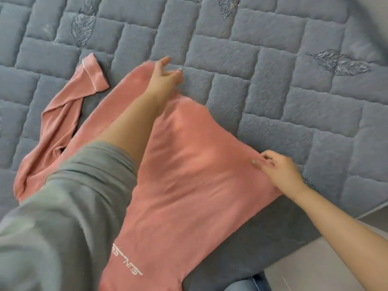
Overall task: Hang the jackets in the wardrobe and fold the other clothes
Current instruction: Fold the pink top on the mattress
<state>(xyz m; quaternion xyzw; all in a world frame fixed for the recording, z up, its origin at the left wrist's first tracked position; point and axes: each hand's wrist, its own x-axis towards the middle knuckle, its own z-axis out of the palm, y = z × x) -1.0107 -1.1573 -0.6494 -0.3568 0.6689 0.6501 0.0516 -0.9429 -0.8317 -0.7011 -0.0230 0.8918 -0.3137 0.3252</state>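
My left hand (164,75) reaches to the far edge of the pink top (189,175), fingers loosely spread; motion blur means I cannot tell if it pinches cloth. My right hand (277,169) pinches the top's near-side edge, I judge to keep the cloth taut for a clean fold. The top lies spread on the quilted bed (273,70), one sleeve (69,110) trailing left, still unfolded.
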